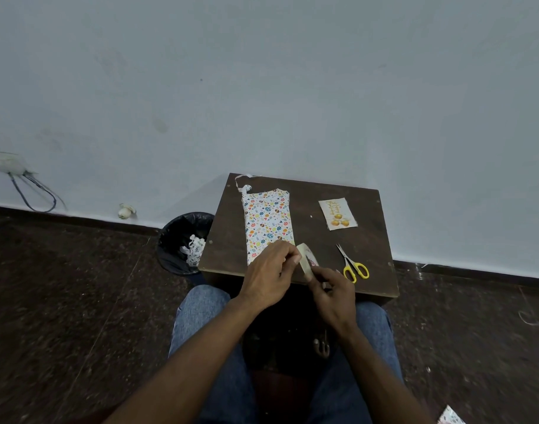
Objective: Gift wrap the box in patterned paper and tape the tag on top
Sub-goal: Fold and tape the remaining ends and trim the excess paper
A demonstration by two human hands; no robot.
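Head view, looking down: I sit with my knees in blue jeans [207, 307] against a small dark wooden desk [228, 255] that stands close to a pale wall [262, 71]. My two hands hold a roll of pale tape [306, 260] between them, above the desk's near edge. My left hand [269, 275] has its fingers curled, with the fingertips pinching at the roll's upper rim. My right hand [334, 293] grips the roll from below, thumb and fingers curled round its lower part. I cannot tell whether a free end of tape is lifted from the roll. The box [266, 223], covered in white patterned paper with small coloured shapes, lies flat on the left half of the desk, its long side running away from me; its near end is hidden behind my left hand. A narrow white strip [242, 182] curls off the box's far left corner. The tag [337, 214], a pale card with yellow-orange round shapes and small lettering too fine to read, lies on the far right part of the desk, well apart from the box. Scissors with yellow handles [352, 264] lie near the tag on the right, blades pointing away from me, just beside my right hand. On the floor, left of the desk, stands a black bin [173, 240] holding white paper scraps [194, 250]. A scrap of patterned paper [450, 417] lies on the floor at lower right.
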